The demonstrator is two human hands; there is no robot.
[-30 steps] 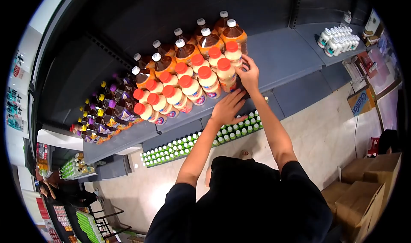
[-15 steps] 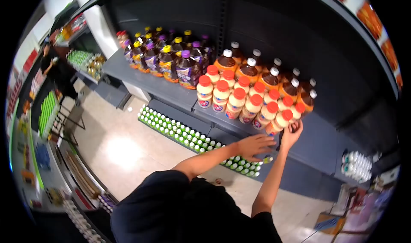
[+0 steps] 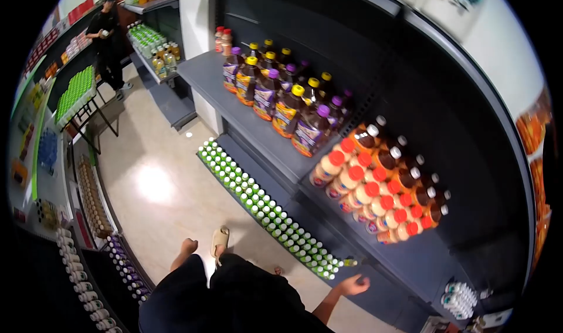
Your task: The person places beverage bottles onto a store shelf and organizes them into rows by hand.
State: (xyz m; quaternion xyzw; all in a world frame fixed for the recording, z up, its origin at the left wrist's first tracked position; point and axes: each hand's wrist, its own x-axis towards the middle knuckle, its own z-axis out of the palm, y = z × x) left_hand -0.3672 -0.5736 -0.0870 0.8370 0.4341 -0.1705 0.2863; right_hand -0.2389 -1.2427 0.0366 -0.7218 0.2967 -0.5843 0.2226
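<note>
My left hand (image 3: 189,246) hangs low over the floor with its fingers curled in and nothing seen in it. Near the lower shelf, my right hand (image 3: 353,285) is empty, its fingers loosely bent and apart. Just left of that hand lie the rows of green bottles with white caps (image 3: 264,209), with a small bottle (image 3: 350,262) at their near end. Above, on the dark shelf, cream-coloured bottles with red caps (image 3: 365,195) stand in tight rows, apart from both hands. Dark bottles with white caps (image 3: 387,157) are behind them.
Large dark bottles with yellow and purple caps (image 3: 267,95) fill the shelf's left part. White bottles (image 3: 459,301) stand at the lower right. A co-worker (image 3: 105,37) stands at the far left, beside a table of green-capped bottles (image 3: 76,95). Stocked shelves (image 3: 88,286) line the left.
Both hands have come away from the red-capped bottles. My left hand has swung down and left; my right hand has dropped below the shelf. The view has turned and shifted left.
</note>
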